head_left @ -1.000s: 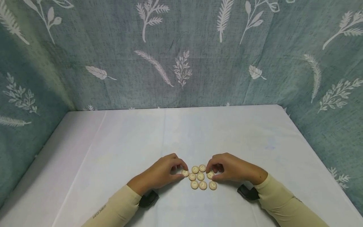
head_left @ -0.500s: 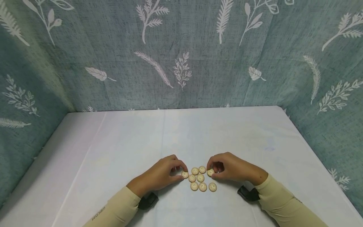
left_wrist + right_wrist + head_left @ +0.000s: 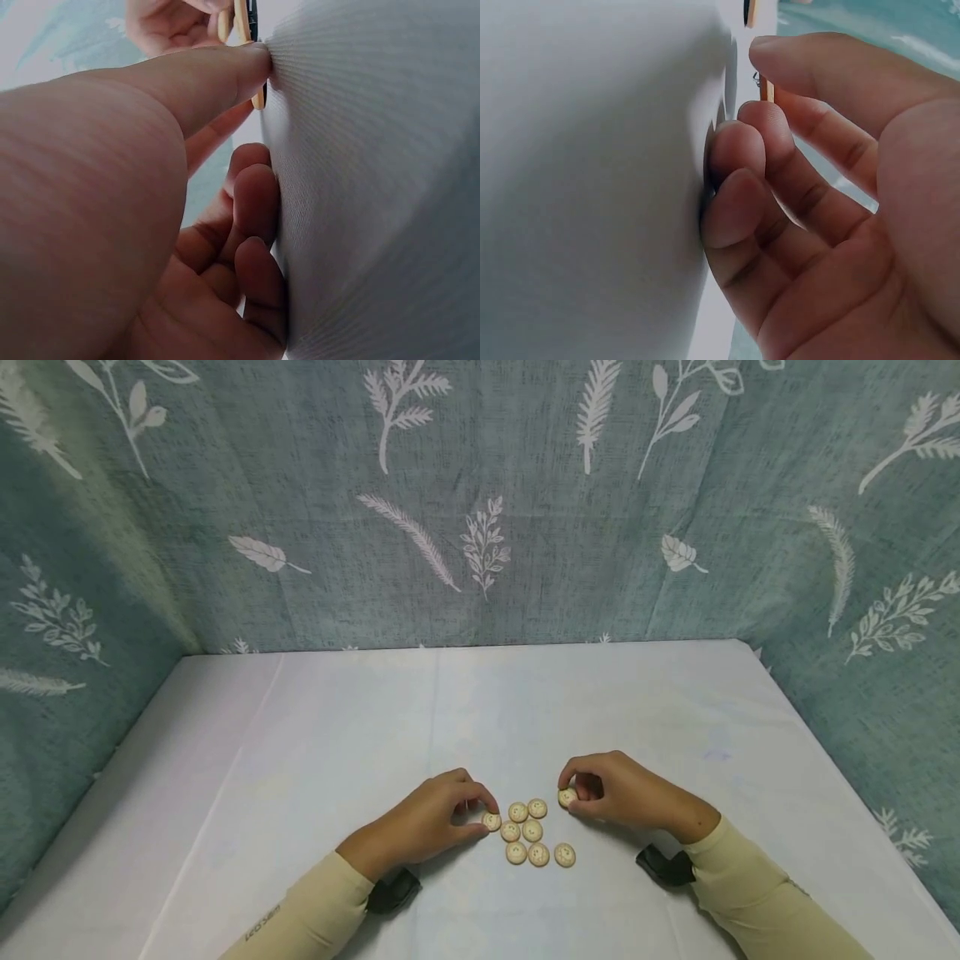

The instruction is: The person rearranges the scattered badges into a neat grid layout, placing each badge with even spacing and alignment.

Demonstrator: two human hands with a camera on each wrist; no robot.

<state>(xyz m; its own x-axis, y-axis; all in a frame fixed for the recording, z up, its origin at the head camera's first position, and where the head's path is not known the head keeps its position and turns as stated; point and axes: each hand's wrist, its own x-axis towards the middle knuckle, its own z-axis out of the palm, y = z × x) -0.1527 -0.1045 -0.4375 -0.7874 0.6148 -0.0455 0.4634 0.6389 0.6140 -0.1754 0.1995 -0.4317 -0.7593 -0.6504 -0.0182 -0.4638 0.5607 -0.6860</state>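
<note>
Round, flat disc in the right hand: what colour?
That round, flat disc is pale cream; the head view shows it best.

Booth-like: white table (image 3: 337, 718), leaf-print fabric walls (image 3: 555, 560)

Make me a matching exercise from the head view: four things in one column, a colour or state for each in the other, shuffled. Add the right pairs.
Column one
1. Left hand
2. Backdrop
3. Right hand
4. Right sleeve

Column two
A. Plain beige
B. Pinches the upper-right disc
C. Blue-green with white leaf prints
D. Pinches the leftmost disc

Right pairs: 1-D, 2-C, 3-B, 4-A
</note>
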